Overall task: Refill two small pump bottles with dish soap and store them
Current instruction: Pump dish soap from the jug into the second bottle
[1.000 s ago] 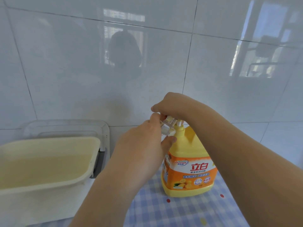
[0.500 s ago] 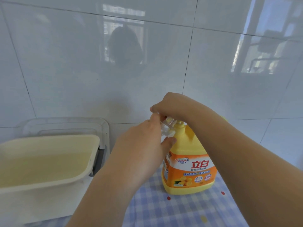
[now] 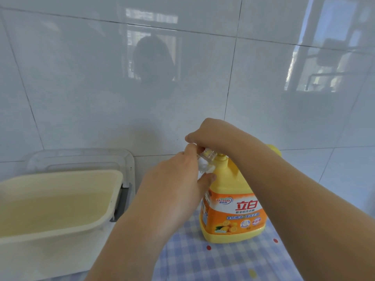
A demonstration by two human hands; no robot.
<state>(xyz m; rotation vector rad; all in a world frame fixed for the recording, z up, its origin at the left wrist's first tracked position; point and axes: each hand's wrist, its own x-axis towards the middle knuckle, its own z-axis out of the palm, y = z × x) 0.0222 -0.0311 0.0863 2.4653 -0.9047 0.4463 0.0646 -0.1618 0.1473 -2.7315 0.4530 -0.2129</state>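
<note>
So, small clear bottle (image 3: 205,165) pinched between thumb and fingers of left hand (image 3: 174,191), held up against the neck of the yellow dish soap jug (image 3: 233,199) on the checked cloth (image 3: 203,264). Right hand (image 3: 213,134) curled over the jug's top; can't tell how tight. Probably light, rigid and slick once soapy, so best gripped round the body, not the rim. Heavy-looking jug, unlikely to budge.

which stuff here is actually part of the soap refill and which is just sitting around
In the job:
small clear bottle, held by the left hand
yellow dish soap jug, its pump top under the right hand

Lying about:
cream basin
clear plastic tray behind it
checked tablecloth
</note>
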